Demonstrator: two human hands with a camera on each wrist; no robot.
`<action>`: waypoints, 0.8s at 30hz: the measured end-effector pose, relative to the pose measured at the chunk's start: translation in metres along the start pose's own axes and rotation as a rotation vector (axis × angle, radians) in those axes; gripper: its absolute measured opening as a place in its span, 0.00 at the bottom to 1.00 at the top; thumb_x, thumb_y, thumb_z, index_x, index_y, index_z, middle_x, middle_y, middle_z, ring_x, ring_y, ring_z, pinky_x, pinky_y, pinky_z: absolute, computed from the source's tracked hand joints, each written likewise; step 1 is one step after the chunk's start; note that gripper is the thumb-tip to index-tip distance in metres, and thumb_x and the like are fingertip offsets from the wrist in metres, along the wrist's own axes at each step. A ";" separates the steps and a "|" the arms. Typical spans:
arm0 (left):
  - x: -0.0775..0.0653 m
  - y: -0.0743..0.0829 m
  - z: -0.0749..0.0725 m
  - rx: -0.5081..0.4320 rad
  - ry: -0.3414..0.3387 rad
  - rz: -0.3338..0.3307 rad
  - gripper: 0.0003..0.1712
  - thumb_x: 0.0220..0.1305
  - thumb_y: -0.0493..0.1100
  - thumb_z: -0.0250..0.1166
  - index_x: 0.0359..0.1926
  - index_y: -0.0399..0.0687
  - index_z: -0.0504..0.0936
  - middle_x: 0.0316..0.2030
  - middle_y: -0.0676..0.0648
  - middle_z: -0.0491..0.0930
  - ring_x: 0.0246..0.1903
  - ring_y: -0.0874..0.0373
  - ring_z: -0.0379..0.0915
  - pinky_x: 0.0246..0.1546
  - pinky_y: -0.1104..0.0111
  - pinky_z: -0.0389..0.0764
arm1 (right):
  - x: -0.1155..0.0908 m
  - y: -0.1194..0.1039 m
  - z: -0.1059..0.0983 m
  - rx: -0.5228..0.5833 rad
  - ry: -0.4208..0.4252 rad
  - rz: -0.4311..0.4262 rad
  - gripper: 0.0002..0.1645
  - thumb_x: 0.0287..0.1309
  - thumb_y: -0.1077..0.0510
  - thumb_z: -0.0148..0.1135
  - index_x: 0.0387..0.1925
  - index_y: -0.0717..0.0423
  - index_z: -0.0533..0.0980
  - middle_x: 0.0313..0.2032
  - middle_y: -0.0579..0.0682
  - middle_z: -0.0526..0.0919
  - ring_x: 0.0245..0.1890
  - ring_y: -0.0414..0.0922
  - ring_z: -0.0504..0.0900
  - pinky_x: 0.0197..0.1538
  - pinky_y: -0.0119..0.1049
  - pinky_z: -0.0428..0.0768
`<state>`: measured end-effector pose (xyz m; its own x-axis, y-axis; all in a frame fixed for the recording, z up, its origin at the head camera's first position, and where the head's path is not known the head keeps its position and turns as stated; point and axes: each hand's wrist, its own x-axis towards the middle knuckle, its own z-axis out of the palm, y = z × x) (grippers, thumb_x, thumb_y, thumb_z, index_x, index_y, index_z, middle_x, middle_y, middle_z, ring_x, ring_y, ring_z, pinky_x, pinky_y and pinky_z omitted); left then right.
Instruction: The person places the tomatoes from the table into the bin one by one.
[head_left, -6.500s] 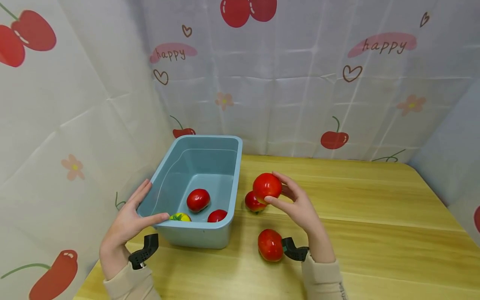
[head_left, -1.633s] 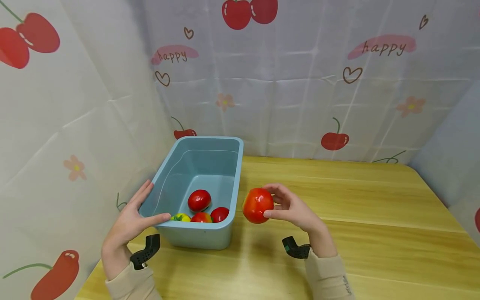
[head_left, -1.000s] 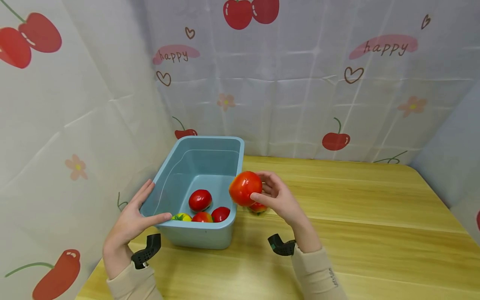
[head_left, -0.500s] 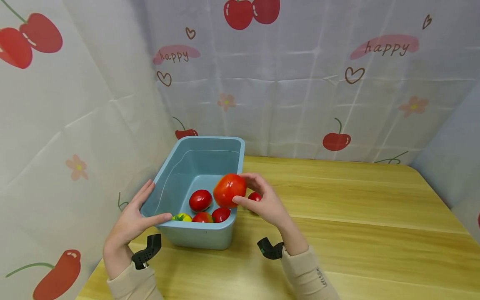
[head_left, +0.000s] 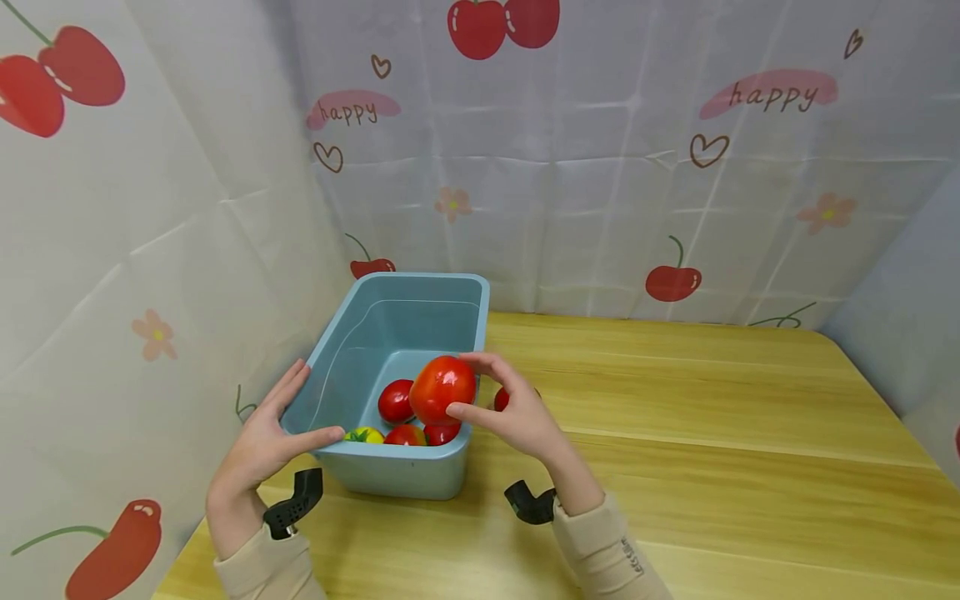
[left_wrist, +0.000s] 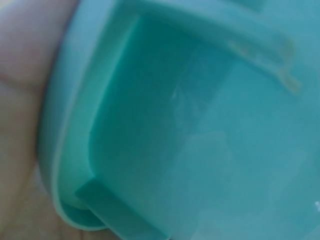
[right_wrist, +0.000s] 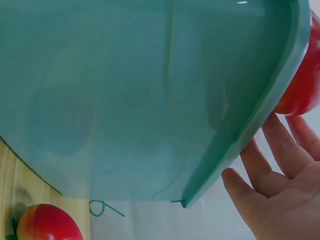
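Observation:
My right hand (head_left: pixel 517 412) holds a large glossy orange-red tomato (head_left: pixel 441 390) between thumb and fingers, over the near right part of a blue plastic bin (head_left: pixel 386 473). In the right wrist view, the tomato (right_wrist: pixel 303 82) shows past the bin's rim, with the fingers (right_wrist: pixel 285 150) at it. My left hand (head_left: pixel 258 442) grips the bin's near left corner, its thumb along the front rim and its fingers on the left side. Inside the bin lie a dark red fruit (head_left: pixel 395 402), a yellow one with green leaves (head_left: pixel 365 435), a red-orange one (head_left: pixel 406 435) and another red one (head_left: pixel 441 433).
Right of the bin, a red fruit (head_left: pixel 502 399) sits on the wooden table (head_left: pixel 712 467), partly behind my right hand. A printed white curtain (head_left: pixel 585 183) hangs along the back and sides.
One fruit has gone into the bin since the oldest frame. My right hand has lifted the tomato from the table and brought it left over the bin. My left hand stays at the corner.

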<state>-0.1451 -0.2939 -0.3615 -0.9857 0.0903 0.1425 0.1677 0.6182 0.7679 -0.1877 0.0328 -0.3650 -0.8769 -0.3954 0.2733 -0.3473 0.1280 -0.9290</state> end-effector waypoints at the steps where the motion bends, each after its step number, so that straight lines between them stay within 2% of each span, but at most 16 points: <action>1: 0.000 0.000 0.000 -0.001 0.000 0.000 0.56 0.51 0.49 0.73 0.74 0.48 0.48 0.73 0.56 0.40 0.69 0.42 0.36 0.55 0.32 0.51 | 0.000 0.000 0.001 -0.004 -0.003 0.005 0.34 0.50 0.50 0.70 0.59 0.38 0.68 0.57 0.39 0.72 0.57 0.41 0.68 0.53 0.45 0.74; 4: 0.000 0.000 0.000 -0.002 0.001 0.001 0.56 0.51 0.49 0.73 0.73 0.48 0.48 0.73 0.56 0.40 0.69 0.42 0.36 0.55 0.32 0.50 | -0.001 -0.003 0.002 -0.011 -0.015 0.023 0.35 0.51 0.52 0.70 0.60 0.39 0.68 0.57 0.40 0.71 0.58 0.41 0.67 0.52 0.44 0.75; 8: 0.000 0.000 0.000 -0.005 0.002 0.004 0.56 0.51 0.49 0.73 0.73 0.47 0.47 0.73 0.56 0.40 0.69 0.42 0.36 0.55 0.31 0.50 | -0.004 -0.018 0.004 -0.020 -0.030 0.039 0.37 0.51 0.56 0.69 0.63 0.48 0.66 0.59 0.44 0.71 0.59 0.44 0.66 0.50 0.43 0.75; 12: 0.000 0.001 0.000 -0.007 0.002 0.002 0.56 0.51 0.49 0.73 0.73 0.48 0.47 0.73 0.56 0.40 0.69 0.42 0.36 0.55 0.31 0.50 | -0.009 -0.033 0.003 -0.023 -0.048 0.011 0.37 0.52 0.60 0.68 0.63 0.54 0.64 0.60 0.51 0.72 0.60 0.47 0.67 0.39 0.34 0.73; 14: 0.000 0.002 -0.001 -0.006 0.003 0.000 0.56 0.50 0.48 0.73 0.73 0.48 0.48 0.73 0.55 0.40 0.69 0.42 0.36 0.55 0.32 0.50 | -0.008 -0.029 0.003 -0.030 -0.050 -0.003 0.37 0.53 0.60 0.68 0.63 0.52 0.64 0.60 0.50 0.72 0.60 0.45 0.67 0.36 0.32 0.70; 17: 0.000 0.003 -0.002 -0.007 0.003 -0.001 0.56 0.50 0.48 0.73 0.73 0.49 0.48 0.73 0.55 0.41 0.69 0.42 0.37 0.55 0.32 0.51 | -0.006 -0.017 0.004 -0.035 -0.043 -0.024 0.37 0.52 0.59 0.69 0.63 0.47 0.65 0.59 0.45 0.73 0.60 0.41 0.66 0.44 0.33 0.72; 19: 0.000 0.004 -0.002 -0.008 0.003 -0.001 0.56 0.50 0.48 0.73 0.73 0.49 0.48 0.73 0.55 0.41 0.69 0.42 0.37 0.55 0.32 0.51 | -0.004 -0.007 0.004 -0.038 -0.039 -0.035 0.37 0.51 0.57 0.70 0.63 0.43 0.65 0.59 0.39 0.72 0.60 0.38 0.65 0.51 0.38 0.72; 20: 0.000 0.005 -0.002 -0.008 0.003 -0.001 0.56 0.50 0.48 0.73 0.73 0.49 0.48 0.73 0.55 0.40 0.69 0.42 0.37 0.55 0.32 0.51 | -0.003 -0.004 0.004 -0.036 -0.037 -0.046 0.37 0.51 0.56 0.70 0.62 0.42 0.65 0.58 0.38 0.72 0.60 0.38 0.65 0.52 0.40 0.72; 21: 0.000 0.005 -0.002 -0.007 0.003 -0.002 0.56 0.50 0.48 0.73 0.73 0.49 0.48 0.73 0.54 0.41 0.69 0.42 0.37 0.55 0.32 0.51 | -0.003 -0.002 0.003 -0.031 -0.036 -0.057 0.37 0.51 0.55 0.70 0.62 0.41 0.66 0.58 0.37 0.72 0.61 0.38 0.65 0.56 0.43 0.71; 24: 0.000 0.004 -0.002 -0.003 0.003 -0.001 0.56 0.50 0.48 0.73 0.73 0.49 0.48 0.73 0.54 0.41 0.69 0.41 0.37 0.55 0.32 0.51 | -0.002 0.003 0.002 -0.026 -0.025 -0.082 0.37 0.50 0.52 0.71 0.62 0.42 0.66 0.58 0.37 0.72 0.61 0.38 0.65 0.58 0.46 0.69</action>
<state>-0.1445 -0.2929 -0.3567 -0.9857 0.0873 0.1440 0.1670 0.6158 0.7700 -0.1861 0.0319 -0.3688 -0.8365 -0.4281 0.3420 -0.4268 0.1178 -0.8966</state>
